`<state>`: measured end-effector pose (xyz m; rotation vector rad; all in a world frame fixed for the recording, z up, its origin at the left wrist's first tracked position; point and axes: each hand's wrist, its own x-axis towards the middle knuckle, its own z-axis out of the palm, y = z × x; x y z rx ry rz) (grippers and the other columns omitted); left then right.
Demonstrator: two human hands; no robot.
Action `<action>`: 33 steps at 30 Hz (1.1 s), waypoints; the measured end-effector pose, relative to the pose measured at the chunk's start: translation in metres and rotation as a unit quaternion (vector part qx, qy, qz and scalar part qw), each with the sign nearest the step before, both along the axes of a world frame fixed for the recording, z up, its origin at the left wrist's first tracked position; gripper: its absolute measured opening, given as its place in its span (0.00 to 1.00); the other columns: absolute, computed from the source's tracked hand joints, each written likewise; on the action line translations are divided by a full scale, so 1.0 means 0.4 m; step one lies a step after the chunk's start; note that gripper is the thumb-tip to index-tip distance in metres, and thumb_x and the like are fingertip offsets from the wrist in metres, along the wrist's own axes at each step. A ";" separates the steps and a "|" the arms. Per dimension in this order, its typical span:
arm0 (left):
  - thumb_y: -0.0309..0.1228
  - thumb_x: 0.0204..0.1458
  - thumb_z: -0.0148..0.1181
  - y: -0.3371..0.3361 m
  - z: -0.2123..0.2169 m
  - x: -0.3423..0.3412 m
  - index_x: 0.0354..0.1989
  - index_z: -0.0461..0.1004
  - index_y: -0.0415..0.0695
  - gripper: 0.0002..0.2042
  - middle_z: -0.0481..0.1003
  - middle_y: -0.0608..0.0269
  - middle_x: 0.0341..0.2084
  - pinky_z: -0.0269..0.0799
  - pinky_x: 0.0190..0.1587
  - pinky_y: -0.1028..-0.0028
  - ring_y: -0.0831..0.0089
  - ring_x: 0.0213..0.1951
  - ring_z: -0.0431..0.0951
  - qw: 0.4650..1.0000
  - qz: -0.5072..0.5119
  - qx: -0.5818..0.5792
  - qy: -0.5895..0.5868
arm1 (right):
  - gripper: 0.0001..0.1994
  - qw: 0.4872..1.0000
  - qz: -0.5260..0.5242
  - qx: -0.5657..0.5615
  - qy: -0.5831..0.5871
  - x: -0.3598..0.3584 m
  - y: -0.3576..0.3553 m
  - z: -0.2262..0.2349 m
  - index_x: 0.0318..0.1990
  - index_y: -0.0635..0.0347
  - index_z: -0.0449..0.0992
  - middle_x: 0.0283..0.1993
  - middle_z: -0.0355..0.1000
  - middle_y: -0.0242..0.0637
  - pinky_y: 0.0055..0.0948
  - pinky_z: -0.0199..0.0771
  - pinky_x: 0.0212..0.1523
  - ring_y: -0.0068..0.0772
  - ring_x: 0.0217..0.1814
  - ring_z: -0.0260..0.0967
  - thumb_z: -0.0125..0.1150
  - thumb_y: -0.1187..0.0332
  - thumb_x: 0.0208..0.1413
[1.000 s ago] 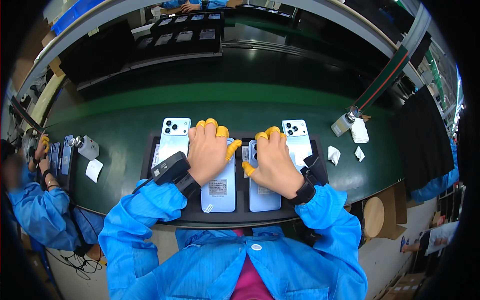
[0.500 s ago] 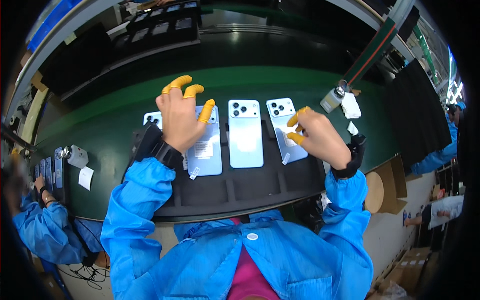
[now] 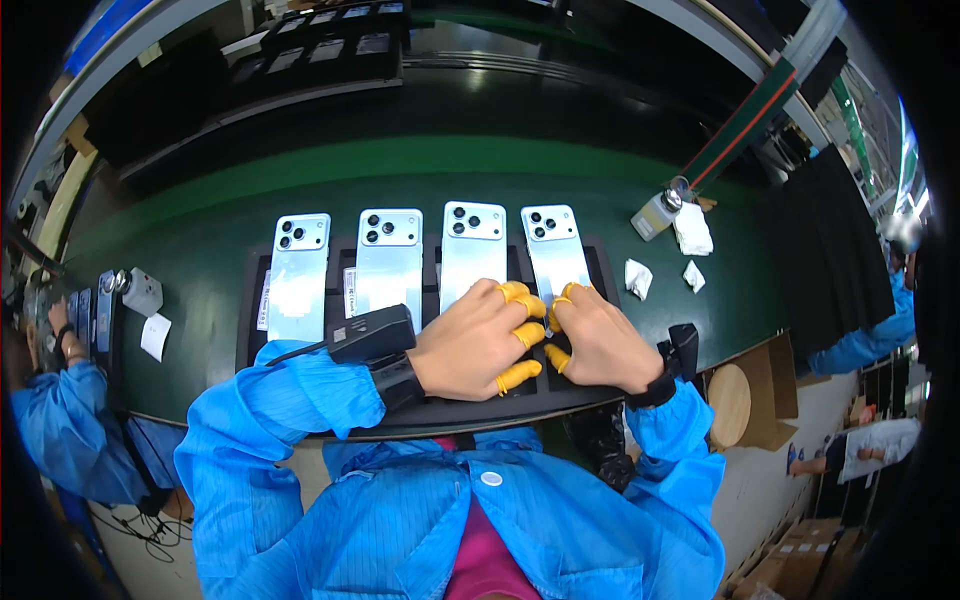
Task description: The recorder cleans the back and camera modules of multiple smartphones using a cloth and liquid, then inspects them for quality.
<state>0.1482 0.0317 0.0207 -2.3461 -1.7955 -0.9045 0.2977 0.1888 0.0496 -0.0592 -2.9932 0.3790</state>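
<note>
Several pale blue phones lie camera side up in a row on a black slotted tray. My left hand, with yellow finger cots, covers the lower part of the third phone. Its fingers curl towards the right. Facing it, my right hand curls in at the lower end of the rightmost phone. The fingertips of both hands nearly meet over a small light bit, too small to name. A second phone and the leftmost phone lie untouched, with printed white labels along their left edges.
Right of the tray are crumpled white wipes, a folded white cloth and a pump bottle. Another bottle and a paper slip lie left, near a co-worker's arm. A post rises at the right.
My hands have come down and together from above the left and right phones. The phone backs stand more uncovered. Another crumpled white wipe now lies right of the tray.
</note>
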 end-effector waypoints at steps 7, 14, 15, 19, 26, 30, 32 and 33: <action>0.38 0.50 0.63 0.003 -0.018 -0.001 0.40 0.77 0.40 0.15 0.72 0.55 0.44 0.61 0.52 0.64 0.61 0.48 0.68 0.999 0.004 0.027 -0.024 | 0.11 1.000 0.005 0.026 0.000 -0.010 0.000 -0.017 0.29 0.67 0.68 0.36 0.65 0.50 0.44 0.72 0.37 0.54 0.39 0.67 0.61 0.76 0.36; 0.39 0.51 0.62 0.020 -0.022 0.000 0.42 0.77 0.40 0.16 0.72 0.54 0.45 0.62 0.52 0.65 0.61 0.48 0.70 0.997 -0.055 0.004 -0.053 | 0.07 0.995 -0.008 -0.100 0.025 -0.026 0.081 -0.033 0.29 0.65 0.71 0.29 0.68 0.47 0.38 0.72 0.33 0.51 0.31 0.70 0.60 0.75 0.39; 0.42 0.52 0.61 0.027 -0.031 0.004 0.47 0.74 0.41 0.20 0.71 0.53 0.48 0.61 0.56 0.63 0.60 0.52 0.69 0.998 -0.061 -0.004 -0.014 | 0.05 0.978 -0.030 -0.205 0.025 -0.033 0.116 -0.043 0.28 0.65 0.72 0.28 0.70 0.45 0.32 0.72 0.30 0.42 0.28 0.71 0.59 0.74 0.42; 0.51 0.53 0.55 0.048 -0.081 0.013 0.61 0.63 0.41 0.32 0.66 0.49 0.57 0.50 0.67 0.58 0.56 0.62 0.62 0.995 -0.063 -0.046 0.059 | 0.04 0.871 -0.185 -0.446 -0.089 -0.038 0.153 -0.020 0.31 0.66 0.73 0.28 0.70 0.35 0.23 0.70 0.27 0.24 0.27 0.69 0.56 0.76 0.47; 0.54 0.52 0.53 0.051 -0.085 0.026 0.64 0.58 0.42 0.36 0.63 0.47 0.59 0.48 0.68 0.57 0.54 0.64 0.60 0.995 -0.053 -0.074 0.025 | 0.05 0.873 -0.050 -0.430 0.224 -0.058 0.127 0.156 0.32 0.64 0.71 0.28 0.68 0.34 0.22 0.69 0.29 0.26 0.27 0.69 0.55 0.78 0.45; 0.51 0.52 0.55 -0.006 -0.038 0.049 0.62 0.60 0.40 0.35 0.65 0.46 0.57 0.54 0.65 0.58 0.53 0.60 0.63 0.995 -0.081 -0.062 0.019 | 0.10 0.983 0.043 -0.113 0.137 -0.193 -0.050 0.091 0.28 0.67 0.70 0.30 0.68 0.50 0.37 0.71 0.32 0.50 0.30 0.69 0.60 0.75 0.35; 0.48 0.51 0.57 -0.051 -0.017 0.071 0.60 0.63 0.40 0.32 0.66 0.46 0.55 0.58 0.63 0.58 0.54 0.58 0.66 0.986 -0.159 -0.043 0.008 | 0.10 0.981 0.121 -0.052 0.143 -0.244 -0.076 -0.012 0.29 0.68 0.70 0.31 0.67 0.48 0.37 0.72 0.33 0.46 0.32 0.69 0.62 0.74 0.39; 0.44 0.53 0.56 -0.083 -0.006 0.073 0.59 0.64 0.40 0.28 0.68 0.48 0.54 0.57 0.63 0.58 0.56 0.58 0.66 0.982 -0.184 -0.049 0.003 | 0.12 0.989 0.112 -0.062 0.071 -0.244 -0.094 -0.028 0.32 0.70 0.71 0.33 0.66 0.51 0.39 0.71 0.35 0.50 0.35 0.68 0.64 0.73 0.39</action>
